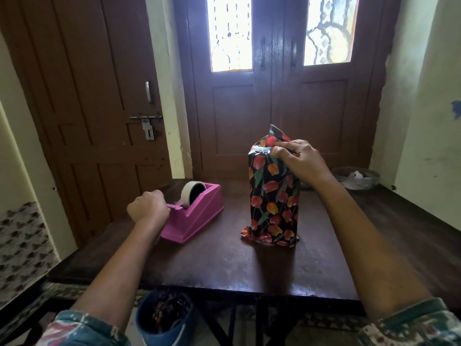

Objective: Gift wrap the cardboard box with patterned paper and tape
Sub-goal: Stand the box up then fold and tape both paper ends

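The main risk is at the top fold. The cardboard box (273, 196) stands tall on its narrow end near the middle of the wooden table (249, 270), fully covered by the black tulip-patterned paper (264, 171), and only one hand steadies it. If the grip eases while tape is fetched, the folded paper could spring open, and the pointed top flap (278, 134) that stands up unfolded would lose its crease. A sideways tug could also tip so tall a parcel. The bottom end (269, 239) looks crumpled and splayed on the table, so its footing is likely none too flat. Over at the pink tape dispenser (199, 218), a one-handed pull may drag the whole dispenser instead of unwinding the tape roll (192, 193), or the strip could curl and stick to itself before it reaches the box.

The right hand (299, 161) rests at the top near corner of the box, fingers curled, with thumb and forefinger pinching the folded paper against the box edge. The left hand (148, 206) is closed in a loose fist right at the cutter end of the dispenser, touching it — seen from the back, so whether it has a tape end between its fingers cannot be told
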